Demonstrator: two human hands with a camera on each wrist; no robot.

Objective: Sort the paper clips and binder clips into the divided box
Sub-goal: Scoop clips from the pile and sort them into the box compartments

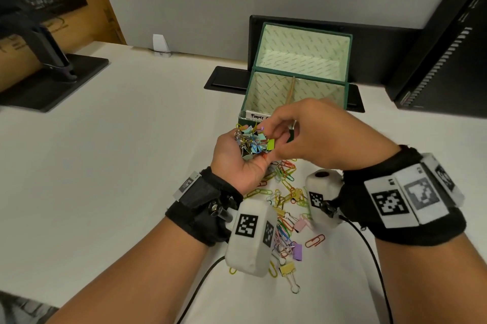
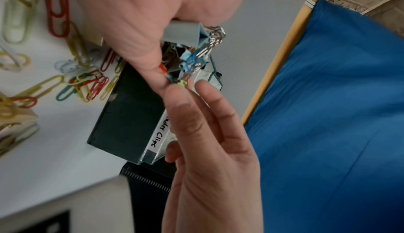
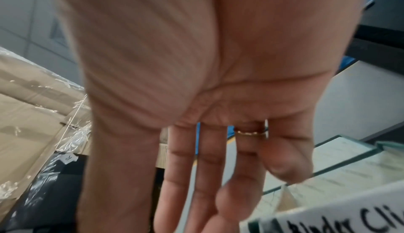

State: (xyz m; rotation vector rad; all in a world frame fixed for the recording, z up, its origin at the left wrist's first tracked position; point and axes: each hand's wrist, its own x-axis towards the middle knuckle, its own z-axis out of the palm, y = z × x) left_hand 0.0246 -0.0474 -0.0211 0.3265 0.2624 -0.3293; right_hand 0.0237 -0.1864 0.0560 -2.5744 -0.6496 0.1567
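Observation:
My left hand [image 1: 238, 151] is palm up and cups a tangled bundle of binder clips and paper clips [image 1: 253, 140], with a grey binder clip [image 2: 183, 33] on top. My right hand [image 1: 266, 130] hovers over it, thumb and index pinching a small clip [image 2: 182, 83] at the bundle's edge; its other fingers [image 3: 196, 176] hang fairly straight. Just behind the hands stands the green divided box [image 1: 340, 86], lid up, with a "Paper C..." label [image 1: 259, 116] and a "Binder Clips" label [image 2: 159, 133]. Its compartments' floors are hidden.
Loose coloured paper clips and binder clips [image 1: 286, 207] lie scattered on the white table [image 1: 131, 165] under my wrists. A monitor stand [image 1: 52, 78] sits far left, a black desk grommet [image 1: 226, 78] beside the box, a dark computer case [image 1: 445, 60] at right.

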